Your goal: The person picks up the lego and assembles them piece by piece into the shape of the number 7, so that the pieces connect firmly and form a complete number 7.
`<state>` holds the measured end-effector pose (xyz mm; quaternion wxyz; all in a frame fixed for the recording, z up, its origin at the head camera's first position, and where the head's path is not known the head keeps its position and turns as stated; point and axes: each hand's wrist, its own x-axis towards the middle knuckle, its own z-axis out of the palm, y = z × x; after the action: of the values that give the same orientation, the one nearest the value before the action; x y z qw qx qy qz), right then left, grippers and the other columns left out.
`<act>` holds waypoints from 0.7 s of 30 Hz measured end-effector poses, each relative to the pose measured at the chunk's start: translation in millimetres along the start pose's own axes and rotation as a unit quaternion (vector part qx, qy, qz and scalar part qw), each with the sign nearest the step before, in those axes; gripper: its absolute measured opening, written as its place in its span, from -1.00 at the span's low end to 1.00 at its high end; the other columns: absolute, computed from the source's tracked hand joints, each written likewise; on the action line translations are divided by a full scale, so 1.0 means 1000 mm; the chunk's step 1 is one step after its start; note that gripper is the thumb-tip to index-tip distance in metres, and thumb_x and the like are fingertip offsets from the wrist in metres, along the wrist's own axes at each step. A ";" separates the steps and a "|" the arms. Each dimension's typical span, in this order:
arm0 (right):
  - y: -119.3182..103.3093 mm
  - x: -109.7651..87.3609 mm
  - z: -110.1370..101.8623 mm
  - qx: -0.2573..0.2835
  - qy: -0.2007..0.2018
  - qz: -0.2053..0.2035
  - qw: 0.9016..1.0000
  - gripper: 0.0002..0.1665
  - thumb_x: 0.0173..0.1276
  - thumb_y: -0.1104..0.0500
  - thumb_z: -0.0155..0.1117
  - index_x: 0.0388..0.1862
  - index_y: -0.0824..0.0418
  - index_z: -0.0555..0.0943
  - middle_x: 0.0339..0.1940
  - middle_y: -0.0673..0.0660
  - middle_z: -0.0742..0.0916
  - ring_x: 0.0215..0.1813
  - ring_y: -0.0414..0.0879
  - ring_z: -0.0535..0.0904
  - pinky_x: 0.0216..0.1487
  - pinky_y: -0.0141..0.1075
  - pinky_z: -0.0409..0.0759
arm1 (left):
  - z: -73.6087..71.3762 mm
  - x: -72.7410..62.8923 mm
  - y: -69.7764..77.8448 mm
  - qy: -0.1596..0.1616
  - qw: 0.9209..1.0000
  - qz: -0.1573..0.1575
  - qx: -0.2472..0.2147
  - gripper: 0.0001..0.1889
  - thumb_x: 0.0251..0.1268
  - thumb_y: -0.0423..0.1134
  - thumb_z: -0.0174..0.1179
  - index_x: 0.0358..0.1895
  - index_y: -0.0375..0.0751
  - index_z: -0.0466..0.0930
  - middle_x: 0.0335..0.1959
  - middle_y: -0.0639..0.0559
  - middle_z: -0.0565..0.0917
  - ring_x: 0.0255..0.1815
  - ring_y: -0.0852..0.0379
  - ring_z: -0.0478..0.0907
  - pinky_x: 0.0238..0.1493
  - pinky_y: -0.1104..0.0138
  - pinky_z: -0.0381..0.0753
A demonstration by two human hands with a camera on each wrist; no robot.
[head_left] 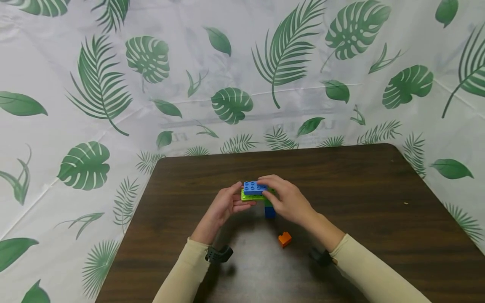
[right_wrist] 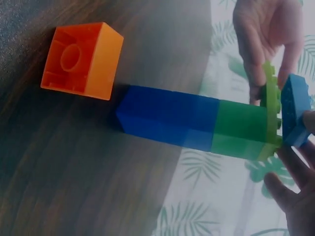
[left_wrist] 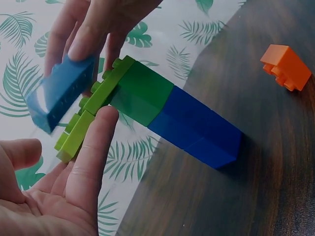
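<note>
A tower stands on the table: dark blue bricks (left_wrist: 197, 130) at the bottom, a green brick (left_wrist: 142, 93) above them, and thin lime-green pieces (head_left: 248, 197) across the top, jutting out leftward. Just over these, my right hand (head_left: 291, 202) pinches a blue eight-stud brick (head_left: 250, 187) between thumb and fingers. In the left wrist view that brick is tilted, with a gap between it and the lime studs. My left hand (head_left: 221, 208) reaches under the overhang with extended fingers, one fingertip touching its underside.
An orange brick (head_left: 285, 239) lies on its side on the dark wooden table (head_left: 189, 176), nearer me than the tower. A white leaf-printed sheet (head_left: 182, 84) hangs behind the table and along its sides.
</note>
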<state>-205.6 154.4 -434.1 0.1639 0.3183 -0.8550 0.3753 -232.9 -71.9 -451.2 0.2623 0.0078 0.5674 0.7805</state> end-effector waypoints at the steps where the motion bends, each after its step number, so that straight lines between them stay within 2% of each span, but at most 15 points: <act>1: 0.001 0.001 0.001 0.000 -0.002 -0.003 1.000 -0.61 0.39 0.26 0.29 0.19 0.12 0.59 0.18 -0.01 0.61 0.10 -0.13 0.58 0.08 -0.19 0.61 | 0.000 -0.001 0.001 -0.002 1.000 0.000 0.001 -0.47 0.58 0.01 -0.09 0.24 -0.45 0.40 -0.10 -0.30 0.70 -0.17 -0.05 0.73 0.00 0.08 0.55; 9: -0.001 0.004 0.008 0.006 -0.007 -0.016 1.000 -0.63 0.38 0.27 0.31 0.15 0.15 0.60 0.14 -0.01 0.60 0.03 -0.16 0.59 0.03 -0.23 0.62 | -0.001 -0.001 0.003 -0.017 1.000 0.005 -0.002 -0.43 0.57 0.04 -0.09 0.23 -0.48 0.41 -0.15 -0.23 0.73 -0.16 -0.07 0.73 -0.10 0.19 0.65; 16: 0.000 0.000 0.011 0.006 -0.008 -0.001 1.000 -0.59 0.32 0.29 0.36 0.15 0.14 0.58 0.12 -0.02 0.59 0.06 -0.16 0.56 0.14 -0.19 0.57 | 0.000 -0.001 0.002 -0.013 1.000 0.006 0.003 -0.41 0.47 0.10 0.06 0.16 -0.46 0.45 -0.18 -0.20 0.74 -0.19 -0.03 0.73 -0.12 0.21 0.67; 21: 0.001 0.002 0.011 0.024 -0.003 0.028 0.999 -0.56 0.37 0.14 0.35 0.21 0.09 0.55 0.12 -0.02 0.61 0.00 -0.16 0.57 0.09 -0.18 0.60 | 0.000 0.000 0.003 -0.012 1.000 0.009 0.009 -0.43 0.40 0.03 0.18 0.14 -0.47 0.47 -0.22 -0.17 0.75 -0.21 -0.04 0.74 -0.12 0.20 0.66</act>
<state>-207.8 145.8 -440.8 0.1428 0.2989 -0.8547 0.3996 -234.2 -72.1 -448.3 0.2619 0.0252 0.5714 0.7774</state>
